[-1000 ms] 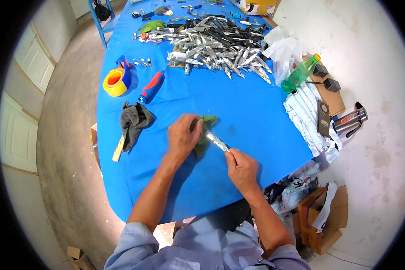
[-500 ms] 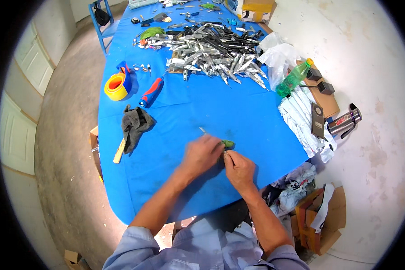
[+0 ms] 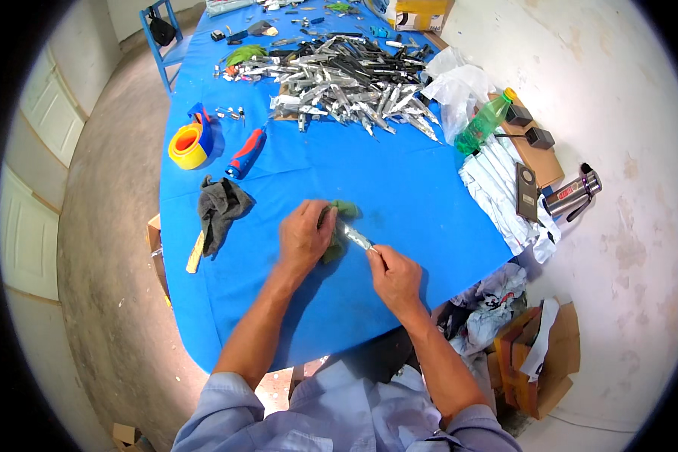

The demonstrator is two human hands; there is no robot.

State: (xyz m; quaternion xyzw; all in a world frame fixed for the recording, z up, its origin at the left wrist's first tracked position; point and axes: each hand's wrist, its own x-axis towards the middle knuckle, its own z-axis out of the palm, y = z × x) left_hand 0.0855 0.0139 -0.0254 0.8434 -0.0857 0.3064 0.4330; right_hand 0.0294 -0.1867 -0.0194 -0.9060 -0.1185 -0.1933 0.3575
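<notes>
At the near end of the blue table cover [image 3: 444,196], our left hand [image 3: 301,233] has moved back up from beside the right hand [image 3: 396,279], taking the green cloth [image 3: 345,209] to the far end of the slim silvery piece [image 3: 355,237]. Near length is bare again; we read that as one rubbing stroke. Left fingers are bunched on the cloth, exact wrap hidden; right thumb and fingers pinch the piece's near end. Both forearms [image 3: 256,320] angle inward, left hand reaching farther out.
</notes>
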